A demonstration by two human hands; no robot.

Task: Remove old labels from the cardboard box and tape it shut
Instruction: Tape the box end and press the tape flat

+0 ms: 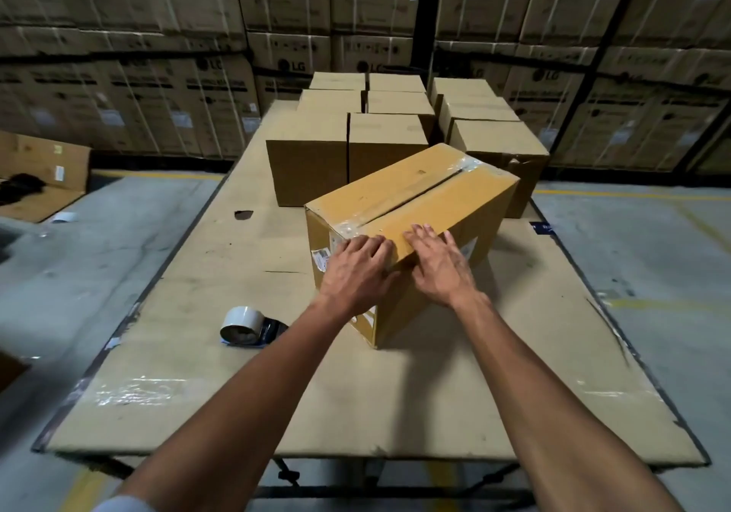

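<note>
Both arms extended; left hand (pixel 358 270) flat, fingers together; right hand (pixel 437 264) flat, fingers spread.

table (pixel 221 353) | cardboard box (pixel 427 199) | tape roll (pixel 243 323) | stacked boxes (pixel 348 151), perhaps nine

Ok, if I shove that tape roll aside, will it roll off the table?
Probably not far. The tape roll sits in a dispenser lying on the table, which should stop rolling. It looks light, so it would likely slide over the flat cardboard surface.
</note>
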